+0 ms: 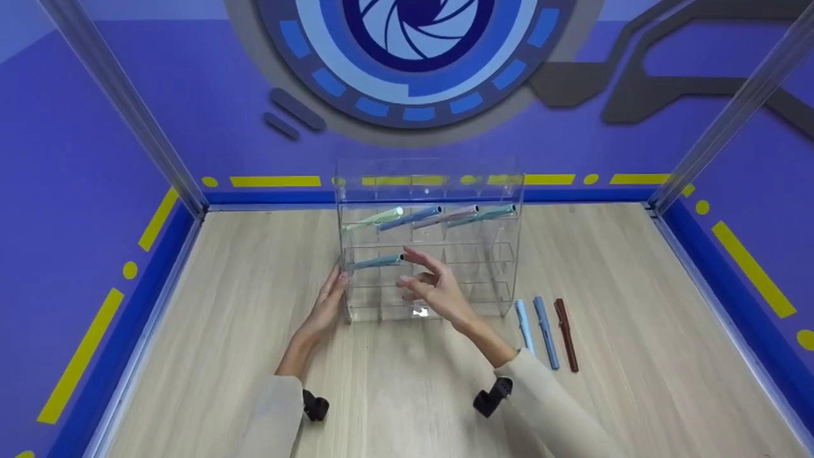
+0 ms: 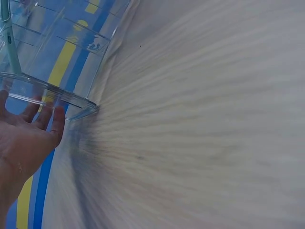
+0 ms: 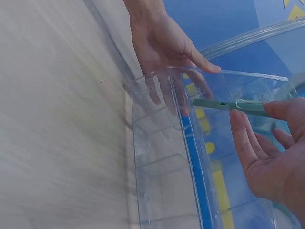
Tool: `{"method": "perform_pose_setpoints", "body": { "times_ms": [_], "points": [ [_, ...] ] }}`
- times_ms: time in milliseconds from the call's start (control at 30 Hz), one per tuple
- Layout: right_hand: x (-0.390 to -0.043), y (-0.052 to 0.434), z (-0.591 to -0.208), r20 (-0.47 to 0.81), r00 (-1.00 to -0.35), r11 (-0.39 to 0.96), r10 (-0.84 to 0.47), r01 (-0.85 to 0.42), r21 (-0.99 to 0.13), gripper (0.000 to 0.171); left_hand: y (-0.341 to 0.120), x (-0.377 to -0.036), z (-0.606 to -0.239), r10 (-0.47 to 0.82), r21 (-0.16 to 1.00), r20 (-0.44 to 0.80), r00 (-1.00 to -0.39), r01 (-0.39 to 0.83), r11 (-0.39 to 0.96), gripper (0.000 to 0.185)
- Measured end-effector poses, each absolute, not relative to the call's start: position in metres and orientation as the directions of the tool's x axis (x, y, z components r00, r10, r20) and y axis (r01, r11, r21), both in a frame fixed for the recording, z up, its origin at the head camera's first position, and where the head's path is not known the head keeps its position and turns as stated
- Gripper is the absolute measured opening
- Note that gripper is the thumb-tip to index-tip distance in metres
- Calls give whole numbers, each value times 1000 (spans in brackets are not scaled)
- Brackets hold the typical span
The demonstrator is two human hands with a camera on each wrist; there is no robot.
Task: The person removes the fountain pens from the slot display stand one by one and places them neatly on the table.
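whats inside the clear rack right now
The clear rack holds four pens in its upper row and one teal pen in the row below. The right hand covers part of the lower cells, so their contents cannot be fully seen.

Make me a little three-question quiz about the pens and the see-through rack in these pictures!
1. True or false: the left hand rests against the side of the clear rack.
2. How many pens lie on the table right of the rack? A) one B) three C) five
3. Fill in: the top filled row holds ____ pens.

Key: 1 true. 2 B: light blue pen, blue pen, brown pen. 3 four.
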State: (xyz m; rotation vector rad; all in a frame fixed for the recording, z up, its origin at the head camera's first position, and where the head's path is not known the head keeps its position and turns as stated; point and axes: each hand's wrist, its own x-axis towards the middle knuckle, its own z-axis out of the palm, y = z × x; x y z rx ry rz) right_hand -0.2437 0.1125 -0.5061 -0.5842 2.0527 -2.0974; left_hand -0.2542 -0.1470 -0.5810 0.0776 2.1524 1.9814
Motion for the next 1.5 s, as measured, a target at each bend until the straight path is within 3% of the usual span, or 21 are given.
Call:
{"method": "perform_pose_setpoints", "body": {
  "times_ms": [300,567,933,1500],
  "points": [
    [-249,97,-505,105,-921,-59,-376,-89,-994,51,-138,-254,-579,182,987,-144,-973,-129,92,69],
    [-249,82,-515,91,-952,-72,-292,-73,-995,36,-136,-250,-583,212,985,-162,-964,-145,90,70],
    [-249,77,-515,76,-964,-112,-253,-49,-992,34,-137,-250,-581,161,978,-189,-969,-170,123,73],
    [-231,104,-488,263,-955,-234,-138,-227,-945,36,-144,-256,-582,148,975,-187,-971,-166,146,76]
  ]
}}
